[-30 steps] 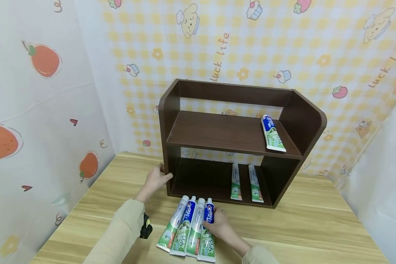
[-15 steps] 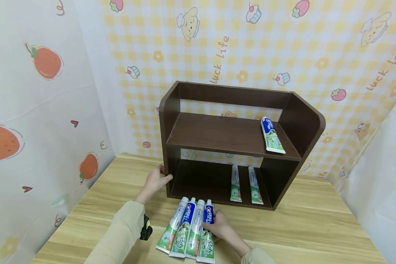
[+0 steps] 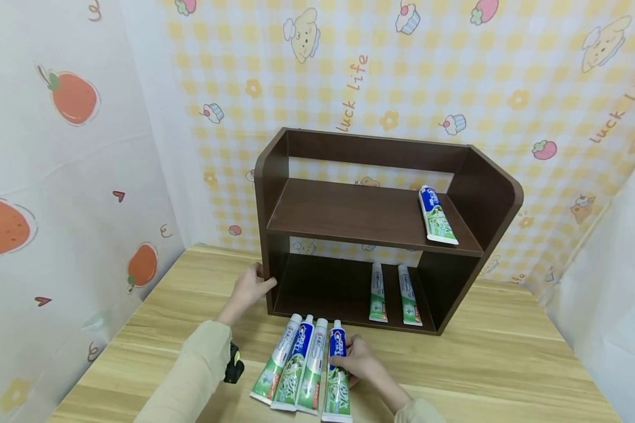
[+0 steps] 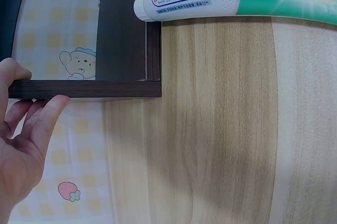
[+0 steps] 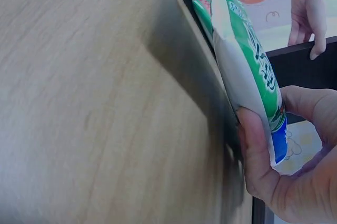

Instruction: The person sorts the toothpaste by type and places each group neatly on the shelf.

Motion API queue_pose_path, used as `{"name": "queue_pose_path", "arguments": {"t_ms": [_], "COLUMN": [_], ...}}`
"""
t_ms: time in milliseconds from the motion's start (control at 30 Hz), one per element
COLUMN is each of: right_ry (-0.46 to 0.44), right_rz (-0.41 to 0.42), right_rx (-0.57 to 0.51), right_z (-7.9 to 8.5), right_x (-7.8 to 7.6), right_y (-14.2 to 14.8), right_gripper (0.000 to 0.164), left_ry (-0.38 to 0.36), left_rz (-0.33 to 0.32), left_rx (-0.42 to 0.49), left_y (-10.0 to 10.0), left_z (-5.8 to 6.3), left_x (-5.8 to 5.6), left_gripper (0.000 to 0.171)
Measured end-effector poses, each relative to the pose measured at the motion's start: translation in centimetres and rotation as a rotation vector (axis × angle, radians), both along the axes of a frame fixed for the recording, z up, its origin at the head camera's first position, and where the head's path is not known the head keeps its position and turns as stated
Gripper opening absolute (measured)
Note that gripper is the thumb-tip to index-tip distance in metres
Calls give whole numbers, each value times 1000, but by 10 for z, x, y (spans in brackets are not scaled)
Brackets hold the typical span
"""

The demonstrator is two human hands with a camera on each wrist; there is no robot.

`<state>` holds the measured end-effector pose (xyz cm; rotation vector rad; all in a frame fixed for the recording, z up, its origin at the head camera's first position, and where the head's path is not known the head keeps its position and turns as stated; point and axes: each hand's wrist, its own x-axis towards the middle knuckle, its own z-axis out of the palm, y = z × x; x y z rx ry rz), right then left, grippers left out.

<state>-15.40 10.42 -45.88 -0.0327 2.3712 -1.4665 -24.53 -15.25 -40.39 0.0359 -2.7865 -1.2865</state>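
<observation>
My left hand (image 3: 250, 289) grips the left side panel of a dark brown two-tier shelf (image 3: 338, 212), thumb on one face and fingers on the other in the left wrist view. In my right hand (image 3: 362, 359) I hold a blue and green toothpaste tube (image 3: 338, 388) by its sides, cap pointing at the shelf. The right wrist view has this toothpaste tube (image 5: 251, 61) tilted on its edge between thumb and fingers. Just left of it, three more tubes lie fanned side by side: a white and green one (image 3: 312, 373), a blue and green one (image 3: 295, 370), another white and green one (image 3: 277, 364).
On the upper tier, a blue and green tube (image 3: 437, 216) lies at the right. Two white and green tubes, one nearer the middle (image 3: 378, 294) and one farther right (image 3: 410, 296), lie on the lower tier. A small black object (image 3: 234, 365) shows beside the left sleeve.
My right hand has shifted the blue and green tube slightly right, opening a gap between it and the other tubes. The left hand stays on the shelf panel.
</observation>
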Motion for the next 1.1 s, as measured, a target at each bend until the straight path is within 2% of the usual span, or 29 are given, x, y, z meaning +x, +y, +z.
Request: {"name": "queue_pose_path", "arguments": {"t_ms": [200, 400, 600, 800, 1100], "right_ry": [-6, -10, 30, 43, 96], "right_rz": [-9, -32, -35, -40, -105], "right_rx": [-26, -7, -9, -42, 41], "right_z": [10, 19, 28, 48, 73], "right_x": [1, 1, 2, 3, 3], "right_y": [6, 10, 15, 18, 20], "right_gripper": [45, 51, 54, 56, 54], "left_ry": [2, 6, -7, -7, -22], "left_rz": [-7, -5, 0, 3, 4], "left_rx": [-9, -13, -14, -6, -16], "left_y": [0, -1, 0, 0, 1], "left_z": [1, 0, 1, 2, 2], "left_x": [0, -1, -1, -1, -2], "left_gripper": [24, 23, 24, 23, 25]}}
